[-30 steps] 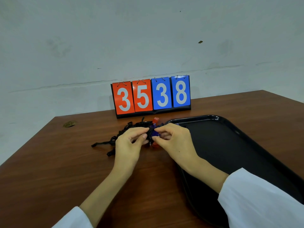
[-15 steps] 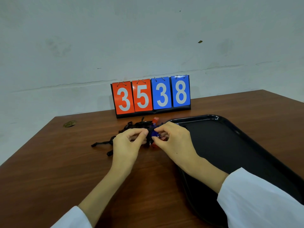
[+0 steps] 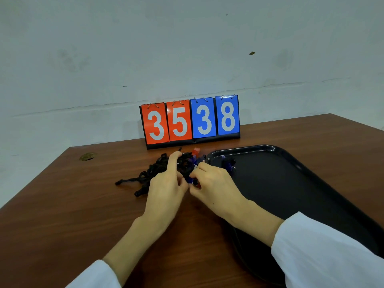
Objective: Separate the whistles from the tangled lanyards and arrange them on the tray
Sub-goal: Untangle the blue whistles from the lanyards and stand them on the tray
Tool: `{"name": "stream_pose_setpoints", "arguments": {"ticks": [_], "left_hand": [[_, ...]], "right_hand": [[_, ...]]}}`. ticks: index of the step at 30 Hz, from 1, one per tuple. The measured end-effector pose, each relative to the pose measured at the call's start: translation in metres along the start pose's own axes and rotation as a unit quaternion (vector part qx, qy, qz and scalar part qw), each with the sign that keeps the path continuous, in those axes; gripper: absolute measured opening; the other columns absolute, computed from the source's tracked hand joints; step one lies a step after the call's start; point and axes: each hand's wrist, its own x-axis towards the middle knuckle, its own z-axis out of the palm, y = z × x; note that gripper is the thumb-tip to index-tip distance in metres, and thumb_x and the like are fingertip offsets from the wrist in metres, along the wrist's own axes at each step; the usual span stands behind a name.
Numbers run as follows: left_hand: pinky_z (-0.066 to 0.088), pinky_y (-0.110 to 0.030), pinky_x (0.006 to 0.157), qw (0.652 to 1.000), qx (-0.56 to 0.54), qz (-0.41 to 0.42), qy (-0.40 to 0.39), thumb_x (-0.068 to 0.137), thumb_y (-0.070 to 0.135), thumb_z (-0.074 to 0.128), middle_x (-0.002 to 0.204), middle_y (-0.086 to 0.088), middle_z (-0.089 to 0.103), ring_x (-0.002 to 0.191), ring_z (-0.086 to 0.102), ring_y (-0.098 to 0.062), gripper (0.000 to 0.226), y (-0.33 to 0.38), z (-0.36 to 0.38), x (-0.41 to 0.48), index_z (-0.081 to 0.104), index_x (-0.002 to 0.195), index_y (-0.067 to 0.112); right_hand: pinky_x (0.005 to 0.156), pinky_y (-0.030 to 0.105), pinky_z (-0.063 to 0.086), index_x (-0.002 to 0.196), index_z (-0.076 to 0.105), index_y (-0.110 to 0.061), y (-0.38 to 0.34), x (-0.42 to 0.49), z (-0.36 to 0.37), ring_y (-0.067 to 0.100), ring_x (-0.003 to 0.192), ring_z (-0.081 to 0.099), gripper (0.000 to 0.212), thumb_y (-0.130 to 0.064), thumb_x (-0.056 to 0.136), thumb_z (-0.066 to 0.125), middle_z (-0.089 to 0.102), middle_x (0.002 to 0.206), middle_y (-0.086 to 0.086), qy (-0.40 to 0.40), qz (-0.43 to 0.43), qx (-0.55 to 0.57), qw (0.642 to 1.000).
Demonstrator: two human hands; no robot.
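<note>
A tangle of black lanyards (image 3: 149, 173) lies on the brown table, left of a black tray (image 3: 291, 183). My left hand (image 3: 166, 188) pinches into the tangle, its index finger stretched over the cords. My right hand (image 3: 214, 183) grips a blue whistle (image 3: 190, 180) at the tangle's near edge; a red whistle (image 3: 198, 185) peeks out under its thumb. Another red whistle (image 3: 196, 151) sits at the far side of the pile. One blue whistle (image 3: 228, 163) with a metal ring lies in the tray's far left corner.
A flip scoreboard (image 3: 190, 121) reading 3538 stands at the back of the table against the wall. A small hole (image 3: 88, 156) marks the table's far left corner. The table's far right edge runs behind the tray.
Both hands stayed on the tangle. My left index finger has stretched forward over the cords, and my right hand has shifted slightly down onto the blue whistle.
</note>
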Motion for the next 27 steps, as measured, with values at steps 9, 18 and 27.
{"name": "stream_pose_setpoints", "arguments": {"ticks": [9, 18, 27], "left_hand": [[0.048, -0.011, 0.073, 0.948, -0.279, -0.152, 0.034, 0.08, 0.0, 0.066, 0.076, 0.002, 0.069, 0.074, 0.064, -0.006, 0.057, -0.009, 0.002, 0.008, 0.038, 0.123, 0.024], [0.042, -0.026, 0.058, 0.804, -0.546, -0.231, -0.053, 0.087, -0.006, 0.055, 0.076, -0.006, 0.06, 0.062, 0.05, -0.013, 0.021, -0.018, 0.0, 0.016, 0.062, 0.096, 0.011], [0.047, -0.017, 0.077, 0.993, -0.117, 0.032, -0.012, 0.084, 0.007, 0.065, 0.091, 0.013, 0.061, 0.088, 0.058, -0.005, 0.023, -0.028, -0.002, 0.013, 0.07, 0.099, 0.023]], "right_hand": [[0.076, 0.023, 0.053, 0.097, 0.07, -0.012, 0.004, 0.006, -0.01, 0.009, 0.072, 0.063, 0.024, -0.026, 0.078, 0.07, 0.069, 0.083, 0.001, 0.002, 0.153, 0.113, 0.982], [0.065, 0.009, 0.05, 0.091, 0.072, -0.013, 0.007, 0.009, -0.015, 0.003, 0.064, 0.061, 0.021, -0.024, 0.073, 0.075, 0.065, 0.072, -0.006, 0.02, 0.211, 0.202, 0.956], [0.064, 0.007, 0.049, 0.095, 0.071, -0.013, 0.011, 0.009, -0.017, 0.002, 0.066, 0.061, 0.023, -0.022, 0.074, 0.074, 0.064, 0.074, -0.008, 0.001, 0.211, 0.212, 0.954]]}}
